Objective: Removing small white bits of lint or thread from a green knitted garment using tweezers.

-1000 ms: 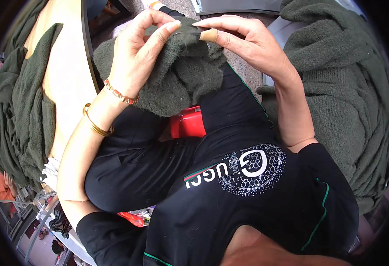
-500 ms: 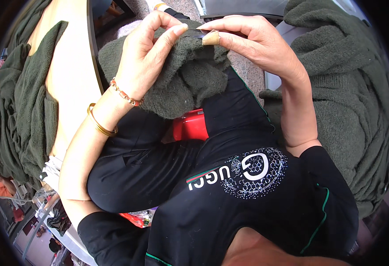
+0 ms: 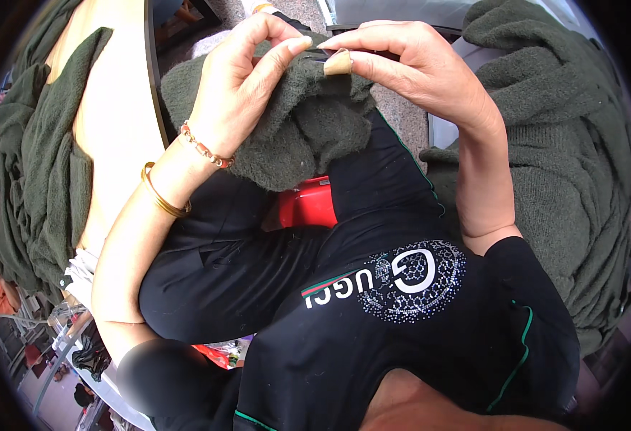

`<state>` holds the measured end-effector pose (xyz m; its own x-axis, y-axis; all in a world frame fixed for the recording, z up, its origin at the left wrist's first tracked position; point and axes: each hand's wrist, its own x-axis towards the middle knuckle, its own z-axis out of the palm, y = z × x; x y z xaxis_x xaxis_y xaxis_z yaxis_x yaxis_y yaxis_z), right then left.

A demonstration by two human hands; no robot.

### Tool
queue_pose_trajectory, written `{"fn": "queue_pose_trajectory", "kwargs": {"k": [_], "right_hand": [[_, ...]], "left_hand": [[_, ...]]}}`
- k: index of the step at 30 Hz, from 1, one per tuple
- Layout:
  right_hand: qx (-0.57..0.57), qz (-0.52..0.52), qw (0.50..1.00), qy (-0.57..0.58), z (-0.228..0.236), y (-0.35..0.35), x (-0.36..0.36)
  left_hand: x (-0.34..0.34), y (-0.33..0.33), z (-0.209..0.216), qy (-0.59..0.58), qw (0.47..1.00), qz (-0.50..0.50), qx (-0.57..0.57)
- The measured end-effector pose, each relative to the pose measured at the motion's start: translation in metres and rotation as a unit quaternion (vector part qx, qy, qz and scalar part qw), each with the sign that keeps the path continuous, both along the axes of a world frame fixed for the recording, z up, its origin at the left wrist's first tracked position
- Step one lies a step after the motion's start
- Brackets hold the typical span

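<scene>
Narrowing of the gap between left hand [image 3: 240, 82] and right hand [image 3: 430, 75] is seen, so close work is suggested. Right of the surface [image 3: 121, 108], the dark green knit [image 3: 287, 133] is pinched by the left; the right's fingertips are nearly closed, their hold unclear.
</scene>
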<state>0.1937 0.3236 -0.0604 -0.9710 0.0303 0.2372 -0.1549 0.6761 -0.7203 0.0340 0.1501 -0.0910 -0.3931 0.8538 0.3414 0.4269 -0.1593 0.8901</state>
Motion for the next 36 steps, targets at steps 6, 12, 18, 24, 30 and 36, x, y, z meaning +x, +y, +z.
{"fn": "queue_pose_trajectory", "kwargs": {"k": [6, 12, 18, 24, 30, 36], "right_hand": [[0.053, 0.011, 0.998, 0.022, 0.0, -0.007, 0.002], [0.162, 0.002, 0.979, 0.122, -0.005, -0.012, 0.008], [0.23, -0.032, 0.964, 0.129, -0.006, -0.018, 0.014], [0.271, -0.046, 0.953, 0.129, -0.008, -0.02, 0.017], [0.295, -0.048, 0.948, 0.113, -0.006, -0.021, 0.016], [0.282, -0.038, 0.952, 0.116, -0.008, -0.018, 0.016]], "left_hand": [[-0.002, -0.004, 0.0, 0.032, 0.997, -0.036, -0.057], [0.001, -0.005, 0.001, 0.025, 0.996, -0.041, -0.079], [0.001, -0.006, 0.0, -0.027, 0.993, -0.068, -0.088], [0.003, -0.004, -0.003, -0.078, 0.99, -0.084, -0.078], [0.003, -0.004, -0.005, -0.069, 0.993, -0.08, -0.061], [0.003, -0.004, -0.003, -0.026, 0.995, -0.081, -0.055]]}}
